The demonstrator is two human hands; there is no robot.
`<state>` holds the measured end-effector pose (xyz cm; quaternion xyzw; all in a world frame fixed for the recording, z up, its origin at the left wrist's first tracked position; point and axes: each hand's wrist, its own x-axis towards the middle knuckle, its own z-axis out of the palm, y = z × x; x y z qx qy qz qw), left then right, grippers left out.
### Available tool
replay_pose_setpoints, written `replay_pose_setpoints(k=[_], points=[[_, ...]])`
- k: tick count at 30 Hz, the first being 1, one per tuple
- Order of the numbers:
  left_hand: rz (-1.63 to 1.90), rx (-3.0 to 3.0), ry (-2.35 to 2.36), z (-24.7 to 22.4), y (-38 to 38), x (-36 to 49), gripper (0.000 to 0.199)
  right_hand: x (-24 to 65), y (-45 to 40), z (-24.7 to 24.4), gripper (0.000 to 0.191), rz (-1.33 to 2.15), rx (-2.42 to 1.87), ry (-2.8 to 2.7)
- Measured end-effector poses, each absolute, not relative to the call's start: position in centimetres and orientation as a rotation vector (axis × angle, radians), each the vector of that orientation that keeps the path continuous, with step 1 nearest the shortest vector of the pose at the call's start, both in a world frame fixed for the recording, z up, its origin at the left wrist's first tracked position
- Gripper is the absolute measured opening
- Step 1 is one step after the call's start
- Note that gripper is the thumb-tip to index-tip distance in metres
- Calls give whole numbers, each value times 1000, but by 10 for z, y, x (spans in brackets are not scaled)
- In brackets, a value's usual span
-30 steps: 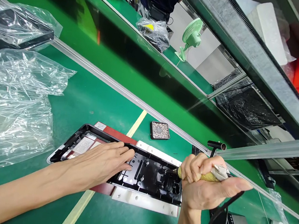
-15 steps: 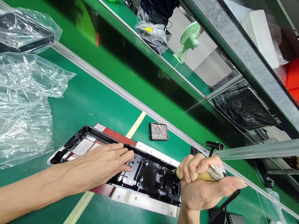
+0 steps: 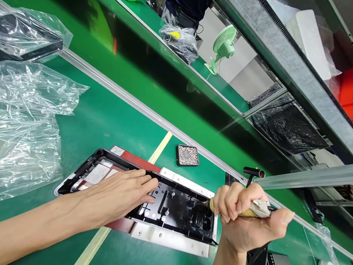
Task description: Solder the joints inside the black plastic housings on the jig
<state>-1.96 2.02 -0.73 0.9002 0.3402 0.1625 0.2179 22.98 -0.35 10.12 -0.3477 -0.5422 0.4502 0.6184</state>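
Note:
A long black plastic housing (image 3: 184,204) lies slanted on a red-brown base board (image 3: 123,225) with white blocks (image 3: 169,239) along its sides. My left hand (image 3: 133,189) rests flat across the middle of the housing, fingers stretched out and holding nothing. In my right hand (image 3: 243,219) is a corded soldering iron (image 3: 253,210) with a yellow-wrapped handle, gripped in the fist with the thumb out. Its thin tip points left into the right end of the housing; whether it touches the plastic I cannot tell.
A small black tray (image 3: 188,156) of tiny metal pieces sits behind the housing. A tube-shaped holder (image 3: 254,172) stands beyond my right hand. Clear plastic bags (image 3: 14,131) cover the left side. A metal rail (image 3: 129,97) crosses behind; a person (image 3: 188,2) stands across the line.
My right hand has shifted slightly right with the soldering iron, baring the housing's right end corner. My left hand has stayed on the housing.

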Motion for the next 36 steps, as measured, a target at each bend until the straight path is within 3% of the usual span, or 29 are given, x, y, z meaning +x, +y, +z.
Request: replay_pose_setpoints(k=[8,16,36], points=[[477,2537,946,-6,20,-19,24,242,-10,115,73,922,-675,-1300],[438,2547,955,-10,20,-20,23,201,-24,133,71,850,-720,-1148],[506,2628,956,-7,21,-19,23,160,-26,112,67,950,-851,-1055]])
